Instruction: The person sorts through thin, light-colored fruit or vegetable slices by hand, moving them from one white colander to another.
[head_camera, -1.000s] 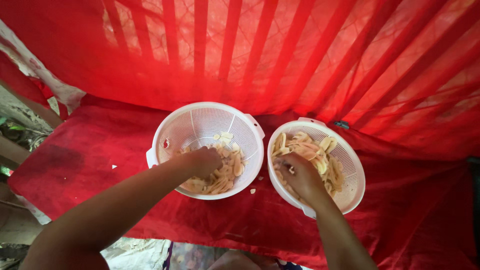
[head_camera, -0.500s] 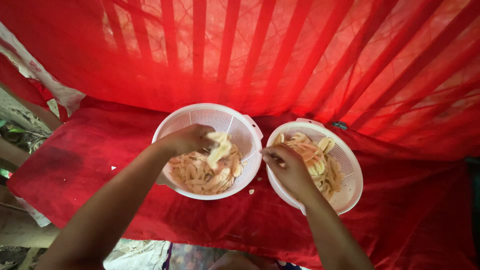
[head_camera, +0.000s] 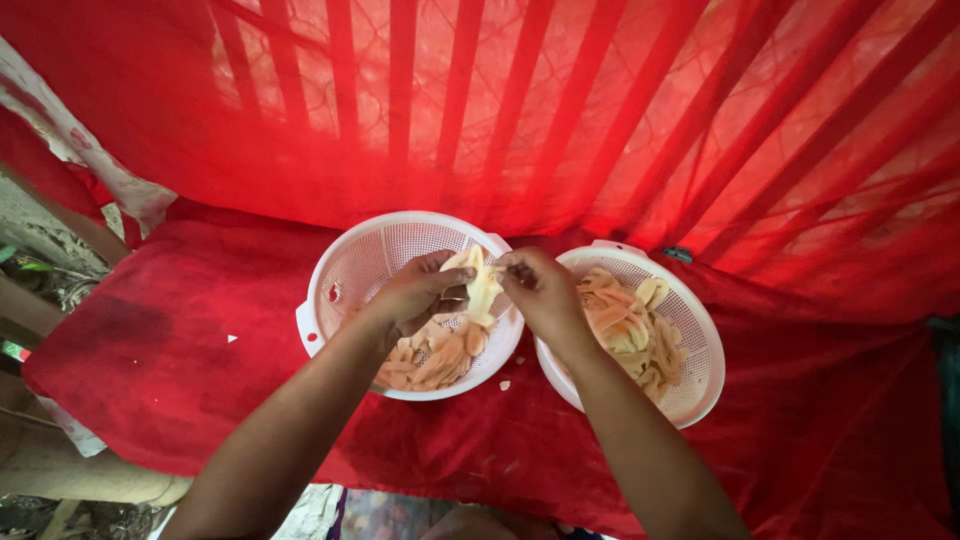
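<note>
Two white perforated plastic colanders sit side by side, rims nearly touching, on a red cloth (head_camera: 180, 370). Left colander (head_camera: 360, 270) holds pale orange-tinted slices in its near half; right colander (head_camera: 690, 390) is fuller. Above the left colander's right rim, left hand (head_camera: 415, 295) and right hand (head_camera: 540, 295) meet, both pinching one pale yellow strip (head_camera: 483, 285). Red netting (head_camera: 600, 110) hangs behind the left colander.
</note>
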